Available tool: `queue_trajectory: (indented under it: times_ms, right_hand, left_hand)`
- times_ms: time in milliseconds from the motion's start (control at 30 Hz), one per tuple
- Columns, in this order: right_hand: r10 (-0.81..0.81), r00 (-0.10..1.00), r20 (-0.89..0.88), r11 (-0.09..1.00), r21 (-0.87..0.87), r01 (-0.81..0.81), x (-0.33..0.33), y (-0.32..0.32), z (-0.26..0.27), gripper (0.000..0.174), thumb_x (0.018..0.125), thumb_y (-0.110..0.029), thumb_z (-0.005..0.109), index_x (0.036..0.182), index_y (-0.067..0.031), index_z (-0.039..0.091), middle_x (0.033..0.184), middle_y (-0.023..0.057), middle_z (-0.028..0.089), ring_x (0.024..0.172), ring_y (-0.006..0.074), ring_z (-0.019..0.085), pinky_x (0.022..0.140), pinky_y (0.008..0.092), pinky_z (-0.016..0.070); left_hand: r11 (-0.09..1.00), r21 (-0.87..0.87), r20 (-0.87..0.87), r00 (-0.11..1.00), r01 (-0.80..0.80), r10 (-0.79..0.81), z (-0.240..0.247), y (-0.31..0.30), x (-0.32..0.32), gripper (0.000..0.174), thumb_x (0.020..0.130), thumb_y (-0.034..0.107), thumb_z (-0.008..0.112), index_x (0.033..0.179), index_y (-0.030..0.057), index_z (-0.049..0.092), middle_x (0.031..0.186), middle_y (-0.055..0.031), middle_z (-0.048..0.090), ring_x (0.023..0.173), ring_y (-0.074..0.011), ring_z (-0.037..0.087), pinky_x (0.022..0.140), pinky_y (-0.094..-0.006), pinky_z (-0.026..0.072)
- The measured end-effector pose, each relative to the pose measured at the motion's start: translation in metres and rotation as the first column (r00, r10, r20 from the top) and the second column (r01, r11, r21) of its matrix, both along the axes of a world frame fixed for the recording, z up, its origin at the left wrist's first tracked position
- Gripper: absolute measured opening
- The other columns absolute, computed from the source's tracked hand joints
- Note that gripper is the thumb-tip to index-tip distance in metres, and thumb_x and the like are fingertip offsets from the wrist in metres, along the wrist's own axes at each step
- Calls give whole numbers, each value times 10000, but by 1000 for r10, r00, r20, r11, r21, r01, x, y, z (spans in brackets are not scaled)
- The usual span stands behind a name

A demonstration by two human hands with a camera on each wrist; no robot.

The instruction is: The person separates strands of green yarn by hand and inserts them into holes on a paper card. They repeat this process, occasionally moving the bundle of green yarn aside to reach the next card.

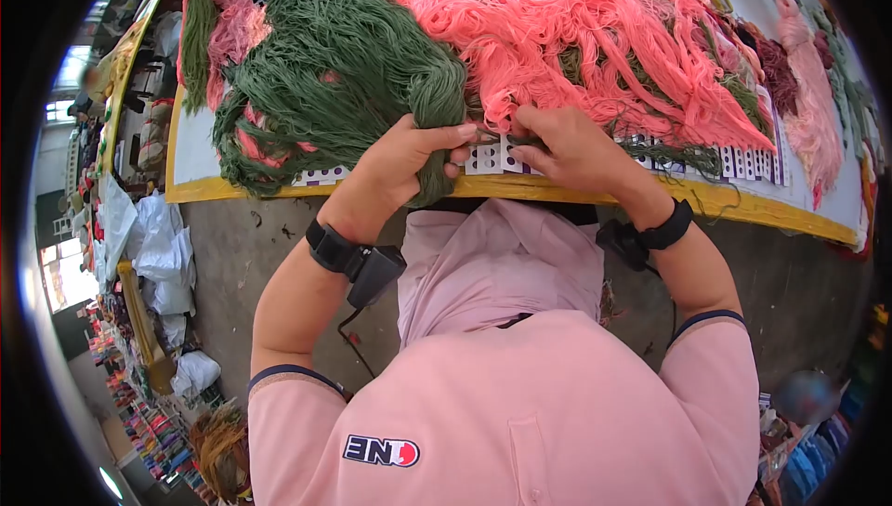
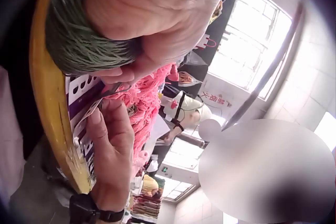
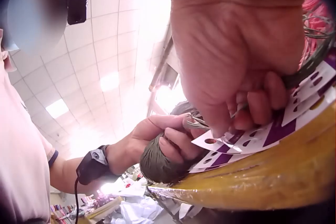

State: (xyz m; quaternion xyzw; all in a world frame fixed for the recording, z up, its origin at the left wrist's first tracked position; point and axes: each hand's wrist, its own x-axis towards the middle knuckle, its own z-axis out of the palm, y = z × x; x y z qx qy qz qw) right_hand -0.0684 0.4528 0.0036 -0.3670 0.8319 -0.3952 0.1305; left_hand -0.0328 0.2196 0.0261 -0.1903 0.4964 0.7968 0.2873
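My left hand (image 1: 404,157) grips a thick hank of dark green yarn (image 1: 437,102) near the table's front edge, its thumb lying across toward the right. Close beside it, my right hand (image 1: 571,148) pinches a white and purple punched card (image 3: 207,141) between thumb and fingers. Thin green strands (image 3: 197,123) stick out from my left fingertips near the card's hole. Above my right hand, a loose pile of pink yarn (image 1: 520,23) spreads over the table. Most of my right fingertips are hidden in the head view.
More punched cards (image 1: 743,162) lie in a row along the table's yellow taped edge (image 1: 520,189). A pale pink hank (image 1: 808,88) lies at the right. White plastic bags (image 1: 163,246) are on the left, off the table. Another person's arm (image 2: 170,133) shows beyond the pink yarn.
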Motion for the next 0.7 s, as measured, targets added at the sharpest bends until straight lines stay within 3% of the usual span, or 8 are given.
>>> queue_trajectory:
  times_ms: [33,133,333,433,533,600,633,700]
  right_hand:
    - [3,1000,-20,1000,21,-3,0,1,0,204,828,-151,681,904,-6,560,779,194,637,743,398,626,651,459,471]
    - [6,1000,-5,999,43,-6,2,1,-1,197,831,-149,675,908,-10,560,785,195,634,750,403,623,657,465,469]
    - [-18,1000,-15,999,26,19,4,-1,-2,185,835,-149,666,906,-14,561,802,194,636,778,405,622,675,474,465]
    - [-21,999,-35,998,52,23,4,-1,-1,187,837,-155,662,908,-12,562,798,194,632,781,405,619,676,474,464]
    - [-7,1000,-22,998,66,9,4,0,0,178,842,-153,653,902,-11,564,791,190,628,780,406,615,676,473,462]
    - [-3,1000,-13,999,50,4,4,0,2,163,841,-147,650,874,-11,566,792,192,626,783,411,609,674,474,461]
    - [1,1000,-8,999,42,0,5,0,2,157,841,-143,648,860,-10,567,793,193,625,785,414,606,673,474,460]
    - [73,995,-71,995,69,-68,3,2,-1,141,868,-148,623,855,-13,584,802,169,644,773,369,629,665,446,473]
  left_hand:
    - [994,104,61,998,-24,18,-3,-3,0,94,870,35,650,954,-6,642,813,-62,648,637,-96,552,521,-249,445]
    - [1000,20,10,1000,-2,2,-10,-8,-1,103,888,44,626,970,-17,633,833,-76,656,627,-94,545,513,-240,439]
    - [956,-290,-124,988,48,-88,-1,11,0,116,860,77,690,932,6,635,757,-31,615,620,-81,525,513,-219,426]
    - [858,-502,-255,930,106,-264,-16,13,1,127,854,107,705,912,10,646,729,-15,610,620,-71,517,524,-219,427]
    - [944,-330,-247,966,-6,-80,-13,15,4,118,867,111,693,893,5,649,760,-29,634,615,-68,508,537,-210,418]
    - [997,-81,-94,995,-21,13,0,9,2,131,870,108,689,914,-6,642,770,-33,636,610,-72,505,545,-212,416]
    - [998,44,-7,999,-47,47,4,5,2,138,872,107,687,924,-11,638,775,-35,637,608,-74,503,549,-213,414]
    - [984,175,-1,1000,-30,31,-1,-3,1,143,876,103,682,947,-8,627,786,-32,635,614,-78,509,554,-222,419]
